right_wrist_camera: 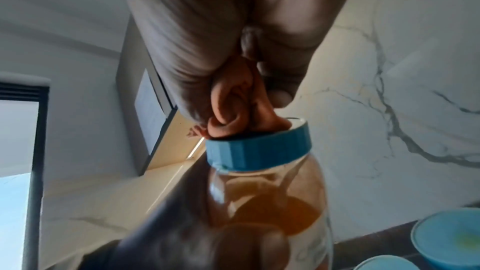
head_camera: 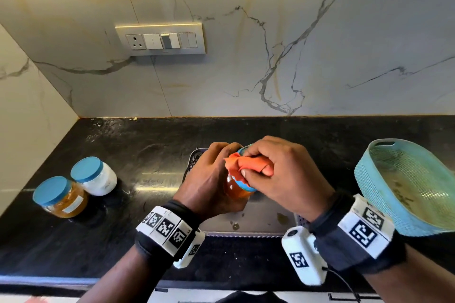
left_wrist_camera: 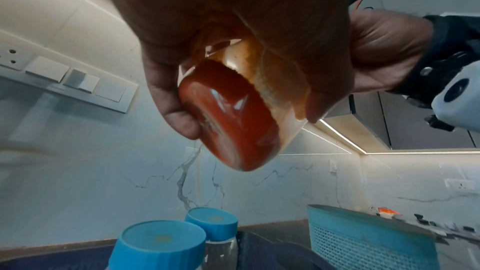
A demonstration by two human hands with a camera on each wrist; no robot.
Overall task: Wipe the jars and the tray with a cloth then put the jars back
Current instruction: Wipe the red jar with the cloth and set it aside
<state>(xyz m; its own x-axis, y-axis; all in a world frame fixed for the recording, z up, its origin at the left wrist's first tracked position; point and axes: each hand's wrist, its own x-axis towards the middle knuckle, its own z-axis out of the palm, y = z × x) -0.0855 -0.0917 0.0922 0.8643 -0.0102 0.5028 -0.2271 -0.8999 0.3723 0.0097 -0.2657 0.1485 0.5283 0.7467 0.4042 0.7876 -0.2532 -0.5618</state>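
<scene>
My left hand (head_camera: pixel 211 177) grips a clear jar of red-orange powder (head_camera: pixel 236 189) with a blue lid (right_wrist_camera: pixel 259 148), held above the grey tray (head_camera: pixel 258 219). My right hand (head_camera: pixel 275 172) pinches an orange cloth (head_camera: pixel 248 166) and presses it onto the jar's lid. In the left wrist view the jar's base (left_wrist_camera: pixel 228 118) points toward the camera between my curled fingers. In the right wrist view the bunched cloth (right_wrist_camera: pixel 233 108) sits on the lid. Two other blue-lidded jars stand on the left of the black counter: one with amber contents (head_camera: pixel 61 197) and one with white contents (head_camera: pixel 94 176).
A teal perforated plastic basket (head_camera: pixel 403 187) sits tilted at the right, close to my right wrist. A switch panel (head_camera: pixel 161 39) is on the marble wall behind. The counter's front edge (head_camera: pixel 49 278) runs along the bottom.
</scene>
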